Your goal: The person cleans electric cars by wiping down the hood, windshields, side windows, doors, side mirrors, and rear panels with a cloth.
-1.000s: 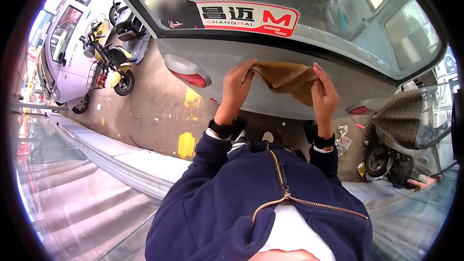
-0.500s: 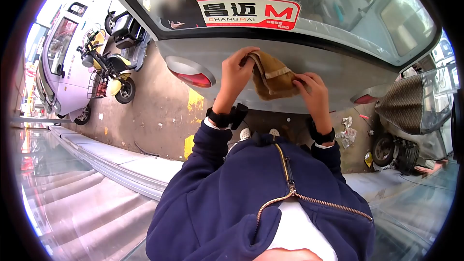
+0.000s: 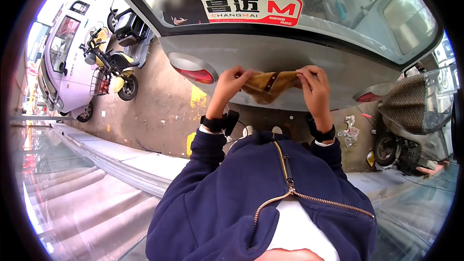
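A folded tan-brown cloth [image 3: 267, 86] hangs between my two hands, with a darker patterned band running across it. My left hand [image 3: 234, 81] is closed on its left end, and my right hand [image 3: 315, 83] pinches the right end between thumb and fingers. The cloth sags in the middle. Just behind it is the grey rear panel [image 3: 232, 48] of a small vehicle; whether the cloth touches the panel I cannot tell. A red and white tail light [image 3: 193, 69] sits left of my left hand.
Above the panel is the rear window [image 3: 357, 14] with a red and white sticker [image 3: 251, 9] and a person's reflection. Yellow scooter [image 3: 113, 63] and lilac vehicle [image 3: 72, 63] stand left. At right are a patterned-cover vehicle [image 3: 403, 104] and litter [image 3: 350, 131]. Glass panels lie behind me.
My left hand has come down from higher up, and the cloth has gone from a draped, opened shape to a narrower, sagging fold. My right hand has shifted slightly upward.
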### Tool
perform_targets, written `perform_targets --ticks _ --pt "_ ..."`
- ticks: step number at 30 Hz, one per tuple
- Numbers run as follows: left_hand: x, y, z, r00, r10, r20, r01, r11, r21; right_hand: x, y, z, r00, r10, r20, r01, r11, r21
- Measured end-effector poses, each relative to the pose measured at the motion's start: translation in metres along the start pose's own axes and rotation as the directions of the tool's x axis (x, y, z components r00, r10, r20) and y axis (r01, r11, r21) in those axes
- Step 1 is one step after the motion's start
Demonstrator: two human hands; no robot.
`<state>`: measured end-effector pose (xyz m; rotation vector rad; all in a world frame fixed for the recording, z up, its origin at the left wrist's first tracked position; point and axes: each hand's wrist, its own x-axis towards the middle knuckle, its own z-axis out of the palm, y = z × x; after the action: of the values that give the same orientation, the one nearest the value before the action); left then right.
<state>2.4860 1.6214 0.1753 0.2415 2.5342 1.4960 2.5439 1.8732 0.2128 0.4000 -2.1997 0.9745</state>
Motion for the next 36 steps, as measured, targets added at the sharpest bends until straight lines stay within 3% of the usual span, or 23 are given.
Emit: perform_targets --ticks 2,3,4,6,8,9,11,13,16,18,22,24,25,27,32,34,35,36 --pt "-0.002 -0.02 -0.002 0.973 -0.098 -0.209 0.016 0.932 -0.362 -0.004 0.005 -0.005 0.999 0.033 -0.012 -0.033 0.999 -0.006" --pt "-0.006 -0.021 -0.006 0.958 -0.176 -0.226 0.027 0.842 -0.54 -0.005 0.006 -0.009 0.997 0.052 -0.062 -0.053 0.998 -0.016" --pt "-0.009 -0.024 -0.01 0.955 -0.183 -0.232 0.031 0.842 -0.539 -0.006 0.008 -0.013 0.991 0.072 -0.112 -0.075 0.997 -0.025" --pt "-0.015 -0.031 -0.017 0.912 -0.258 -0.317 -0.064 0.676 -0.735 -0.01 0.009 -0.02 0.988 0.092 -0.124 -0.091 0.996 0.017" --pt "-0.022 -0.032 -0.023 0.917 -0.256 -0.306 -0.07 0.652 -0.755 -0.014 0.011 -0.026 0.999 -0.012 -0.053 0.007 0.996 -0.091" --pt "-0.023 -0.035 -0.023 0.918 -0.213 -0.335 -0.15 0.596 -0.789 -0.015 0.01 -0.027 0.998 -0.067 -0.021 0.064 0.991 -0.121" --pt "-0.024 -0.039 -0.025 0.911 -0.172 -0.374 -0.234 0.532 -0.814 -0.022 0.009 -0.026 0.998 -0.052 0.034 0.055 0.995 -0.078" --pt "-0.026 -0.036 -0.026 0.909 -0.098 -0.405 -0.342 0.38 -0.86 -0.032 0.013 -0.021 0.995 -0.04 0.092 0.044 0.998 -0.039" --pt "-0.032 -0.021 -0.029 0.916 -0.097 -0.388 -0.338 0.329 -0.882 -0.051 0.024 -0.007 0.983 -0.02 0.182 0.02 1.0 0.004" --pt "-0.035 -0.012 -0.029 0.921 -0.064 -0.383 -0.344 0.323 -0.882 -0.061 0.023 0.004 0.928 0.225 0.296 -0.239 0.971 0.01" --pt "-0.041 0.021 -0.027 0.933 -0.074 -0.351 -0.313 0.31 -0.898 -0.07 0.023 0.025 0.858 0.326 0.398 -0.326 0.943 -0.068" --pt "-0.038 0.019 -0.025 0.944 -0.023 -0.328 -0.305 0.313 -0.9 -0.071 0.026 0.03 0.736 0.371 0.566 -0.396 0.914 -0.084" --pt "-0.038 0.018 -0.023 0.952 0.027 -0.305 -0.297 0.316 -0.901 -0.072 0.029 0.033 0.736 0.374 0.564 -0.397 0.914 -0.088" --pt "-0.037 0.022 -0.023 0.958 0.019 -0.285 -0.276 0.311 -0.909 -0.073 0.035 0.037 0.766 0.118 0.632 -0.118 0.992 -0.043" --pt "-0.039 0.016 -0.034 0.976 0.093 -0.196 -0.215 0.279 -0.936 -0.064 0.038 0.038 0.837 0.069 0.544 -0.078 0.997 -0.005" --pt "-0.04 0.006 -0.038 0.991 -0.009 -0.137 -0.107 0.57 -0.815 -0.055 0.033 0.032 0.865 0.054 0.499 -0.063 0.998 0.001" --pt "-0.039 0.003 -0.037 0.986 -0.082 -0.147 -0.05 0.695 -0.718 -0.05 0.03 0.028 0.885 0.124 0.449 -0.185 0.978 0.094" --pt "-0.039 -0.007 -0.038 0.984 -0.087 -0.155 -0.051 0.695 -0.717 -0.045 0.027 0.025 0.892 0.201 0.405 -0.297 0.935 0.191"
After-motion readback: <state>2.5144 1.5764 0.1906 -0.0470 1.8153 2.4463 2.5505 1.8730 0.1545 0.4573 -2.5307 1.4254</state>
